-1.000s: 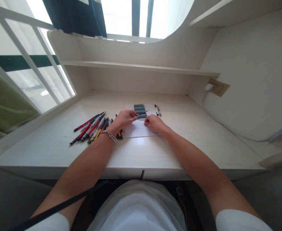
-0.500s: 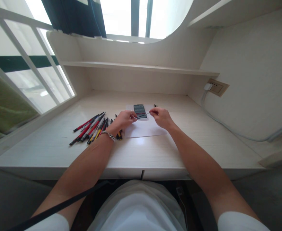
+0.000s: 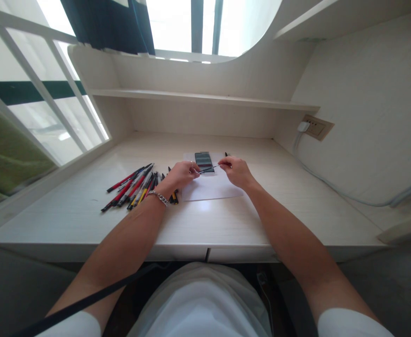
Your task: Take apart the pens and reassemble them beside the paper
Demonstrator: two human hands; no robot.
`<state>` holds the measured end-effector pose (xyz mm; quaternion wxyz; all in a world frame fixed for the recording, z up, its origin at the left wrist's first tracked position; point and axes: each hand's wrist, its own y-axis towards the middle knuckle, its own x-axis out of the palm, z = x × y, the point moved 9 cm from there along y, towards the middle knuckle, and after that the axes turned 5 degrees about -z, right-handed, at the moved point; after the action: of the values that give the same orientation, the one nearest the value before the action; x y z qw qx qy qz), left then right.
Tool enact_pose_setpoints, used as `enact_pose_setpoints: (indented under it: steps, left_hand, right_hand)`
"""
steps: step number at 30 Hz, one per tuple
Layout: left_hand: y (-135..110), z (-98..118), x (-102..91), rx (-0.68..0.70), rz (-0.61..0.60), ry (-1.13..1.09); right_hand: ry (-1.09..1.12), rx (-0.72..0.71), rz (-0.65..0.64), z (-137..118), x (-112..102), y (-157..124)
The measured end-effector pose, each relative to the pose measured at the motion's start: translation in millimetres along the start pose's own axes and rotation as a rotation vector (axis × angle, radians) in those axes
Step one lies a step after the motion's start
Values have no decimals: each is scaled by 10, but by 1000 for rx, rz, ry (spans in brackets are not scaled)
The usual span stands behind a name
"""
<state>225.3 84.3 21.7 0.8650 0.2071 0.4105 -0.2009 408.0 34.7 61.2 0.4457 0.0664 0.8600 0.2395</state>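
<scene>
Hands, left (image 3: 184, 173) and right (image 3: 236, 171), thin dark rod (image 3: 208, 168) between them, white paper (image 3: 210, 189) below.

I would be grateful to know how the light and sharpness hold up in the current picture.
In the head view, the window is blown out to white; there too, the desk shows a soft sheen and wide-angle distortion stretches the forearms; same view, fine detail is soft on the thin dark rod between the left hand and right hand.
</scene>
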Motion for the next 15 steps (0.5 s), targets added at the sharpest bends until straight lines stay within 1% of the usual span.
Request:
enact_pose_setpoints:
  steps: [4, 8, 11, 13, 15]
  left_hand:
    - [4, 4, 22, 10, -7, 7]
    - [9, 1, 55, 10, -21, 18]
    - [10, 2, 64, 14, -31, 22]
    - [10, -7, 49, 6, -26, 22]
    - [9, -14, 22, -3, -10, 18]
  right_hand:
    - [-13, -8, -23, -2, 40, -5]
    - [-5, -33, -62, -40, 143, -14]
    - [85, -15, -79, -21, 218, -11]
    - [181, 27, -81, 46, 254, 0]
    - [225, 71, -89, 133, 289, 15]
